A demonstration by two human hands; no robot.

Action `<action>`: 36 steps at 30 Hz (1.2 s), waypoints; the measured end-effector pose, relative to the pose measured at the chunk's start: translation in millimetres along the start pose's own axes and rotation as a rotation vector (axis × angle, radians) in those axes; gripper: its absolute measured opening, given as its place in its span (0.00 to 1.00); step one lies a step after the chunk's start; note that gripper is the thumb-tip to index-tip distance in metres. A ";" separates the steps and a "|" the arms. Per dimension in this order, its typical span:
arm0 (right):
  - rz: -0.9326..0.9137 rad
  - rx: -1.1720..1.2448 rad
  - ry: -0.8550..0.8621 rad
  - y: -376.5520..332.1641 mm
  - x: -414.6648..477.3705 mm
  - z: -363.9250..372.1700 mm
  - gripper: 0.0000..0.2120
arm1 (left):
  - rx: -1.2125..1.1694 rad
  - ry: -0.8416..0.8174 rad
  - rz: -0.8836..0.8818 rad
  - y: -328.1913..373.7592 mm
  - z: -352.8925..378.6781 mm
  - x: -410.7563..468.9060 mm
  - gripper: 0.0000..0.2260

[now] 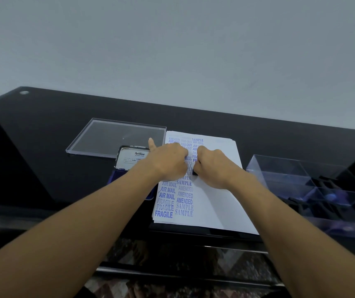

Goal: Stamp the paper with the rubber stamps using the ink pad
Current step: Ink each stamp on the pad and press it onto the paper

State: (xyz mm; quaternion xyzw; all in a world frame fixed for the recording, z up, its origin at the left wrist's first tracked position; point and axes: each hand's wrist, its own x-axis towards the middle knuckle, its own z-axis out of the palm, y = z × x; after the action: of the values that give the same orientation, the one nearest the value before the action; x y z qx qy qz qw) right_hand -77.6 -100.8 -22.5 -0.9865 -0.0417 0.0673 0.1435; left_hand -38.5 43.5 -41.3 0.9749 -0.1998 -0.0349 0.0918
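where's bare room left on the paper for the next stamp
The right half of the paper, between the stamped columns and the edge nearest the clear box, is bare, top corner included. Crowded: the left columns, and the middle, where the left hand and right hand meet over the stamp.

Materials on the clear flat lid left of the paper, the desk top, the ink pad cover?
Clear flat rectangular lid: rigid transparent plastic, likely acrylic; desk shows through, edges catch light.
Glossy black desk top: mirror-like reflections, probably glass or lacquer.
Open white ink pad cover: thin dark rounded rim hints at painted metal; unconfirmed.
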 end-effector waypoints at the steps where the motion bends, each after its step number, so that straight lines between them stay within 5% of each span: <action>1: 0.001 0.006 -0.004 -0.8 -0.9 -0.7 0.06 | 0.002 -0.004 0.000 0.5 -0.9 -0.4 0.13; 11: -0.033 -0.122 -0.078 -9.9 -6.2 -12.4 0.11 | -0.010 0.016 -0.011 0.9 0.2 -0.9 0.13; 21: 0.019 0.009 0.071 -0.3 -0.7 10.2 0.02 | -0.001 0.015 -0.015 2.7 -1.1 -1.6 0.12; 36: 0.009 0.029 0.033 -1.5 1.9 4.0 0.03 | -0.003 0.025 -0.010 3.5 -0.3 -0.9 0.12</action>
State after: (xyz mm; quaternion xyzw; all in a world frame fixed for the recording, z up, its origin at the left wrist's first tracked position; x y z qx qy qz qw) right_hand -76.4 -98.0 -26.0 -0.9854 -0.0340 0.0521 0.1582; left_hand -40.5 40.8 -40.3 0.9761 -0.1936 -0.0232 0.0956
